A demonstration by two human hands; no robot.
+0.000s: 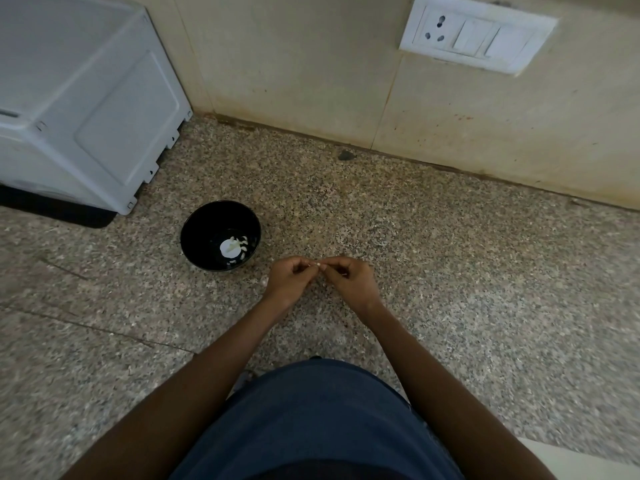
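My left hand point(289, 278) and my right hand point(349, 280) meet above the speckled stone counter point(450, 271). Their fingertips pinch one small pale piece point(317, 263) between them, likely a garlic clove. Both hands have curled fingers. To the left of my hands stands a black bowl point(204, 230). Inside it lie several pale peeled pieces point(235, 249) around a white round patch at the bottom.
A white appliance point(86, 98) stands at the back left on the counter. The beige wall point(311, 64) runs along the back, with a white socket and switch plate point(478, 32) at the upper right. My dark blue shirt point(318, 420) fills the bottom centre.
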